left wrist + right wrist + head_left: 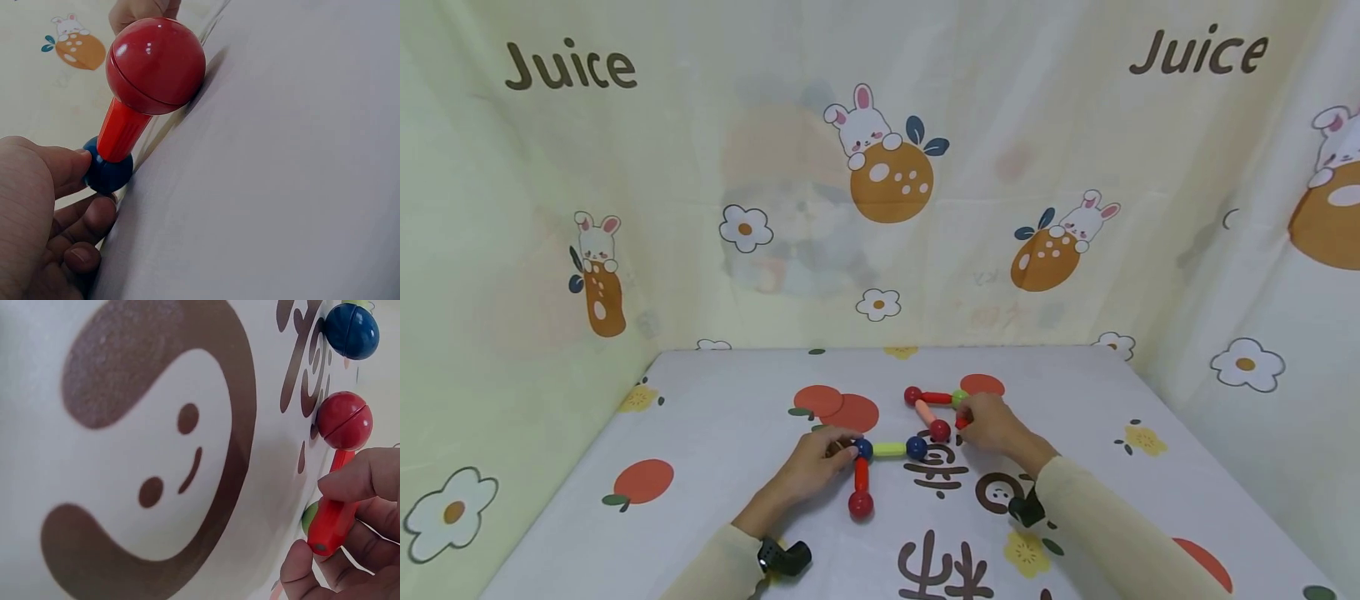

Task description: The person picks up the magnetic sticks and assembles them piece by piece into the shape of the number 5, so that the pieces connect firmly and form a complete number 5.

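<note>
My left hand (820,463) pinches a dark blue ball (108,167) between thumb and fingers. From that ball a red rod (861,477) runs to a red ball (156,65), and a yellow-green rod (890,450) to a second blue ball (916,448). Farther back, my right hand (996,425) grips a short red rod (331,526), its bare end showing in the right wrist view. Close behind that rod is a green ball (959,398), partly hidden by the fingers. Another red rod (936,398) joins the green ball to a red ball (913,396); a pink rod (926,412) leads to another red ball (939,431).
A white cloth printed with fruit and lettering covers the table (730,500). Behind it hangs a cream curtain (685,150) with rabbits and flowers. Both sleeved forearms reach in from the front, with a dark wrist camera (784,557) on the left one.
</note>
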Tool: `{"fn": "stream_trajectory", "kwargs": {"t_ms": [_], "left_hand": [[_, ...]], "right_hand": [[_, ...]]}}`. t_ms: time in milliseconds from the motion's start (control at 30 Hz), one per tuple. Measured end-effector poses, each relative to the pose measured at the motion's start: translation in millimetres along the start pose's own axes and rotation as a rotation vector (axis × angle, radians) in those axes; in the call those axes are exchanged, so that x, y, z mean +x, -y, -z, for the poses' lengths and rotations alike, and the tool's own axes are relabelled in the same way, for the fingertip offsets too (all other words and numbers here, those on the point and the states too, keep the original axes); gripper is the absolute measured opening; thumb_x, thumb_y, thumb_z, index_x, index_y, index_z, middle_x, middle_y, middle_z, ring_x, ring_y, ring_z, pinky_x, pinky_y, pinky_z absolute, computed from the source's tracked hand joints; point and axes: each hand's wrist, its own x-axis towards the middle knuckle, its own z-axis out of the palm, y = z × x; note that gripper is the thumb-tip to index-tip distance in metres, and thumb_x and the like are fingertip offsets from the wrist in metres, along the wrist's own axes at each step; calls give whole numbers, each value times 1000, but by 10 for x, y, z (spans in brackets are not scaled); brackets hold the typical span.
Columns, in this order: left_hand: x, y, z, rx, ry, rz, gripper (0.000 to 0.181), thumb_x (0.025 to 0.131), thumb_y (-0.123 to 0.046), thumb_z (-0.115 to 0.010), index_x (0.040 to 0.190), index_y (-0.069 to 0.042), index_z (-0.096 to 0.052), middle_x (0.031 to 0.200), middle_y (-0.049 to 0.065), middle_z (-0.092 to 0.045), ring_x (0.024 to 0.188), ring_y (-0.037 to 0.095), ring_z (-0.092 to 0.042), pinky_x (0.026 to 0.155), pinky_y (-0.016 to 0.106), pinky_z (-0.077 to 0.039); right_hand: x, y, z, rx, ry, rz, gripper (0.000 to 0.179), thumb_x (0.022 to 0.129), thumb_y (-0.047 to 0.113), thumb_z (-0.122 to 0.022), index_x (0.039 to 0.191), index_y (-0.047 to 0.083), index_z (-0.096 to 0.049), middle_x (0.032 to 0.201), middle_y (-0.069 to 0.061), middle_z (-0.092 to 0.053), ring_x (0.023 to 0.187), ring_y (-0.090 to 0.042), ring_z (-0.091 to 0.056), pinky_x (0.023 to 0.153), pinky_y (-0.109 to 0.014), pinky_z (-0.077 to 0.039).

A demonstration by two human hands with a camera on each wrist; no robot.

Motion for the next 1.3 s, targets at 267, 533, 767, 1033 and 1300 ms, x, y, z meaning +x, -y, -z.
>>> {"fn": "stream_trajectory", "kwargs": {"t_ms": [267, 533, 767, 1033, 1300], "left_hand": [[4, 17, -4, -6, 0, -8, 29, 101, -20, -63, 129, -16, -68, 105, -3, -65, 92, 16, -58, 76, 25, -53], [15, 28, 2, -3, 1, -31, 29, 101, -20, -63, 129, -14, -68, 104, -3, -65, 91, 16, -58, 76, 25, -52], [19, 41, -8, 0, -1, -21, 30, 101, -20, -63, 130, -14, -68, 104, -3, -65, 91, 16, -58, 76, 25, -52], [16, 49, -18, 3, 1, -14, 31, 101, -22, -64, 131, -14, -67, 105, -3, -65, 91, 16, -57, 76, 25, -52], [12, 34, -16, 9, 2, -16, 31, 101, -21, -64, 131, -14, -67, 105, -3, -64, 91, 16, -58, 76, 25, -53]], "right_hand": [[7, 4, 9, 11, -41, -17, 14, 85, 5, -79, 97, 5, -74, 88, -5, -65, 83, -24, -57, 71, -31, -55], [-2, 4, 16, 46, -105, 34, 19, 85, 8, -81, 103, 4, -76, 92, -5, -68, 85, -23, -58, 76, -34, -56], [-26, 14, 4, 79, -128, 64, 26, 86, 12, -81, 110, 6, -76, 90, -3, -68, 84, -22, -57, 75, -34, -53], [-52, 66, -35, 106, -149, 107, 24, 90, 15, -78, 113, 9, -75, 90, -1, -66, 80, -20, -56, 66, -29, -52], [-110, 185, -89, 136, -174, 111, 32, 90, 15, -78, 121, 7, -73, 96, -3, -67, 81, -20, -57, 64, -28, -53]]}}
